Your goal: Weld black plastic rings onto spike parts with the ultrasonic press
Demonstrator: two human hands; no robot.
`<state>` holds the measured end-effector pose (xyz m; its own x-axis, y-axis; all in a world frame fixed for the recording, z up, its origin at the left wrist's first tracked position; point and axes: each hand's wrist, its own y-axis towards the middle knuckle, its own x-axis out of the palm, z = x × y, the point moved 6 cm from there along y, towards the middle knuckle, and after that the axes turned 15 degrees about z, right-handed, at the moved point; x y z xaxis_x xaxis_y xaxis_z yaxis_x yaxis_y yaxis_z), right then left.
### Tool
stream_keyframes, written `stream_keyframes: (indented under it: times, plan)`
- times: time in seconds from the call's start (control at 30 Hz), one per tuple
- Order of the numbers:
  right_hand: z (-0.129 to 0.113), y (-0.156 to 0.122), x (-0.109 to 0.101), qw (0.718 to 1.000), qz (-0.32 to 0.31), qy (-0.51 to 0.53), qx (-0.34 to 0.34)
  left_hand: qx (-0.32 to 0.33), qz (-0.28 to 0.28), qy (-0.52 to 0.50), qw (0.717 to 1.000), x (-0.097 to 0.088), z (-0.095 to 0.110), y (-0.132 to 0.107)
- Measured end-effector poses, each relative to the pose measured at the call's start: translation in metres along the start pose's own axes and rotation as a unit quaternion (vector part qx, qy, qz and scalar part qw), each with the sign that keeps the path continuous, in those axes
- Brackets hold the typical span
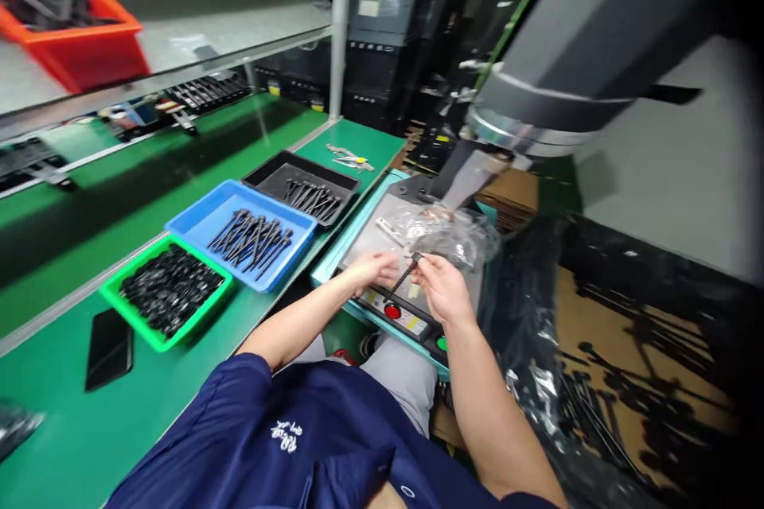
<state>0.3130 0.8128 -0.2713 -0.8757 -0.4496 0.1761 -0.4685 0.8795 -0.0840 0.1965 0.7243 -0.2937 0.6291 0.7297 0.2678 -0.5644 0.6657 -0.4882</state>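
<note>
My right hand (pixel 440 288) pinches the top end of a thin black rod with a wider head (pixel 403 277). The rod slants down to the left over the front of a machine's control panel. Beside it, my left hand (pixel 375 269) is slightly blurred, its fingers stretched out toward the rod and holding nothing I can see. Both hands are above the grey plate of the machine (pixel 364 242), near a crumpled clear plastic bag (pixel 459 237). Below the rod sits a red button (pixel 392 311), and a green button (pixel 442 343) is below my right hand.
Similar black rods lie in a blue tray (pixel 203 215) and a black tray (pixel 268 167). A green tray (pixel 208 298) holds small black parts. A phone (pixel 109 350) lies on the green bench. A large grey machine column (pixel 573 56) leans overhead. More rods lie on cardboard (pixel 573 318) at right.
</note>
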Motion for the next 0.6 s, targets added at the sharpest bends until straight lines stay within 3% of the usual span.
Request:
stream_keyframes:
  times: [0.07,0.13,0.23,0.3,0.37,0.43,0.53,0.6]
  plan:
    - [0.005,-0.005,0.016,1.0,0.007,0.012,-0.019,0.069,-0.081,0.07,0.992,-0.009,0.0,-0.027]
    - [0.006,-0.011,0.036,1.0,-0.012,0.014,-0.02,0.144,-0.101,0.135,0.975,-0.025,0.011,-0.049]
    - [-0.008,-0.026,0.051,0.998,-0.052,-0.02,-0.029,0.241,-0.025,0.243,0.939,-0.063,0.051,-0.057]
    - [-0.027,-0.037,0.043,0.996,-0.063,-0.04,-0.049,0.3,0.065,0.32,0.896,-0.094,0.093,-0.043]
    - [-0.048,-0.051,0.021,0.994,-0.062,-0.054,-0.073,0.322,0.187,0.387,0.844,-0.129,0.139,-0.018]
    - [-0.066,-0.068,-0.012,0.993,-0.04,-0.07,-0.091,0.296,0.291,0.444,0.794,-0.161,0.179,0.012]
    - [-0.081,-0.095,-0.082,0.989,0.067,-0.087,-0.104,0.246,0.364,0.505,0.743,-0.191,0.218,0.046]
    - [-0.083,-0.118,-0.138,0.973,0.188,-0.079,-0.111,0.225,0.364,0.518,0.74,-0.192,0.229,0.059]
